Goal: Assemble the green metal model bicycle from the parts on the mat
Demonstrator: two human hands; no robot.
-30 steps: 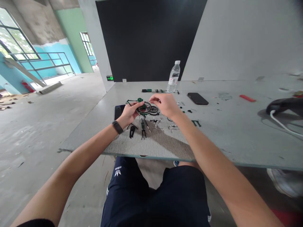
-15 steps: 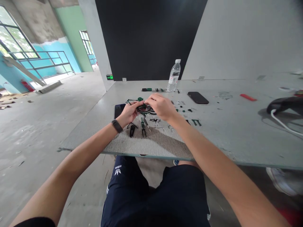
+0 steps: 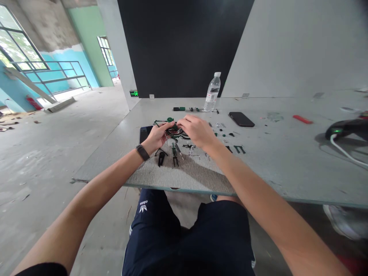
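Above the table, my left hand [image 3: 158, 135] is closed on a small model bicycle [image 3: 174, 131] with a green frame and a black, spoked wheel. My right hand [image 3: 196, 130] bends over the wheel's right side, fingers pinched together at it; whatever lies between those fingertips is hidden. Just below are a small screwdriver [image 3: 179, 151], a dark green fork-shaped part [image 3: 175, 156] and a black part [image 3: 161, 158]. Several tiny metal pieces [image 3: 193, 154] lie near the right wrist. A pair of green strips [image 3: 239, 149] sits farther right.
A water bottle [image 3: 212, 92] stands at the back of the table [image 3: 287, 165]. A dark phone [image 3: 241, 119] and a red object [image 3: 302, 119] lie to the right. Another phone [image 3: 145, 133] is partly behind my left hand. A black device [image 3: 345, 129] with a white cable rests far right.
Both hands stay at the bicycle wheel in nearly the same pose. The whole view has shifted very slightly; the parts on the table lie as before.
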